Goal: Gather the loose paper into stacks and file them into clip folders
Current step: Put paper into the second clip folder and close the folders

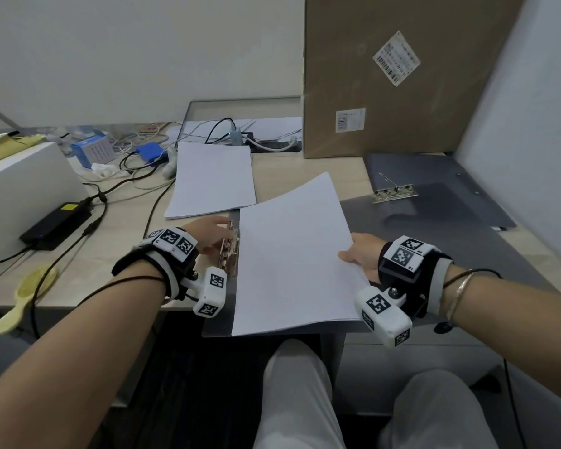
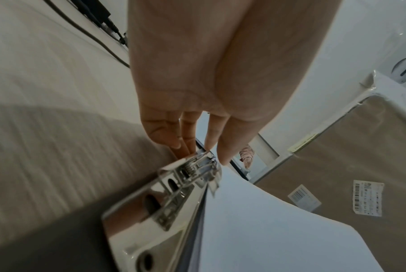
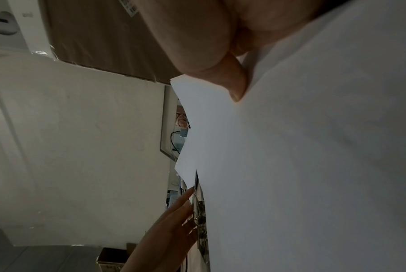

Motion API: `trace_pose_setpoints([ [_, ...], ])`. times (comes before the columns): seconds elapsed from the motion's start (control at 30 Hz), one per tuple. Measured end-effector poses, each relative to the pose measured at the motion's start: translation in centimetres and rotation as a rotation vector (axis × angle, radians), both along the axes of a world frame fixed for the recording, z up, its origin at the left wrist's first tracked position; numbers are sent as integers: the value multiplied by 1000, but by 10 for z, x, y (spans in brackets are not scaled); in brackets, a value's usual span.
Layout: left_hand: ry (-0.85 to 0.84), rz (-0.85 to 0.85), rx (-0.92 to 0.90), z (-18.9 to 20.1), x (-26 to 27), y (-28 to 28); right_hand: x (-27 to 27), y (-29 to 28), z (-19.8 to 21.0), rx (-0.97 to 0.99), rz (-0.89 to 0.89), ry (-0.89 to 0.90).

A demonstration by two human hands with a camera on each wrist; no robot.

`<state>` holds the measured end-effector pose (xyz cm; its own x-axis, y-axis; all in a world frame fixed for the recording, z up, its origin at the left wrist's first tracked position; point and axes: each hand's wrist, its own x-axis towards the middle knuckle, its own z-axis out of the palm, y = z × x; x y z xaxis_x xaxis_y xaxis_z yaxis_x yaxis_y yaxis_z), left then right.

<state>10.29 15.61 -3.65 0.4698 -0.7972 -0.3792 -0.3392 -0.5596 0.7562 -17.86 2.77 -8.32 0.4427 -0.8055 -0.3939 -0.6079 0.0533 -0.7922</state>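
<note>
A right hand (image 1: 361, 254) pinches a paper stack (image 1: 292, 260) over an open folder (image 1: 402, 218), its edge just beside the clip (image 1: 230, 251), where straight left-hand fingers (image 2: 222, 145) rest; squaring that edge under the raised clip should seat it cleanly

Soft even light; wrist views dim, blurred.

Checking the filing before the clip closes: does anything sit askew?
Yes. The paper stack held by the right hand lies rotated on the near folder, its far corner overhanging. The left hand is at the metal clip.
</note>
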Motion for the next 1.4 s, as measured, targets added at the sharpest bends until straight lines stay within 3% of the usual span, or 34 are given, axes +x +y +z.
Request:
trace_pose_setpoints([
  [0.3,135,26,0,-1,-1,-5,-11,-2,-5,43,-37,-10],
  [0.67,144,-52,-10,4,-29,-11,-41,1,1,131,-114,-11],
  [0.83,240,-52,-30,6,-37,-12,-41,6,4,64,-101,20],
  [1.1,246,33,-96,12,-44,-14,-34,9,13,37,-124,-11],
  [1.4,272,23,-100,14,-43,-14,-27,19,23,-36,-117,84],
])
